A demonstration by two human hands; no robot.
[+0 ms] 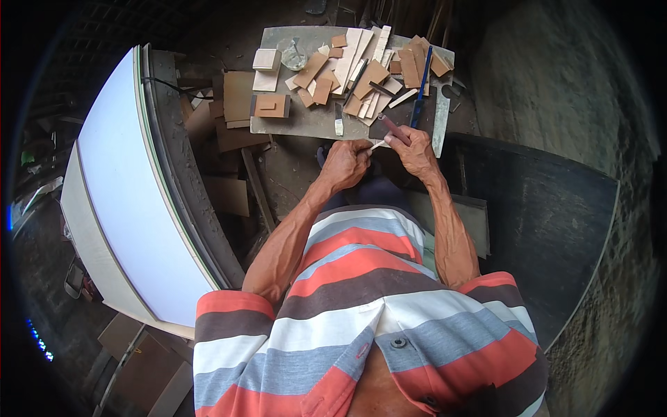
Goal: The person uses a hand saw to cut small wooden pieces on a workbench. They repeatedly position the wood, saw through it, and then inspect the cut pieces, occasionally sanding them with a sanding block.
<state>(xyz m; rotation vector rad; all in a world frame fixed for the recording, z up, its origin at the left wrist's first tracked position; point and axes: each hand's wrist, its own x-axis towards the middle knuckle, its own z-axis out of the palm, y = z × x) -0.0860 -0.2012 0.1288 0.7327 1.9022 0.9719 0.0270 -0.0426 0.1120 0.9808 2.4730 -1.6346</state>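
Observation:
Just past the near edge of the work board, my left hand is closed, its fingertips pinching a small pale strip that looks like wood. My right hand is wrapped round a reddish-brown rod-shaped piece, whose far end sticks up toward the board. The strip's other end reaches close to my right fingers; whether they touch it I cannot tell. Beyond the hands, a pile of brown and pale wood offcuts covers the board. A blue-edged long tool and a saw blade lie near my right hand.
The grey work board carries a glass bowl, a small brown block with dark ends and a short pale-tipped blade. Large white panels lean at left. A dark board stands at right beside the rough wall.

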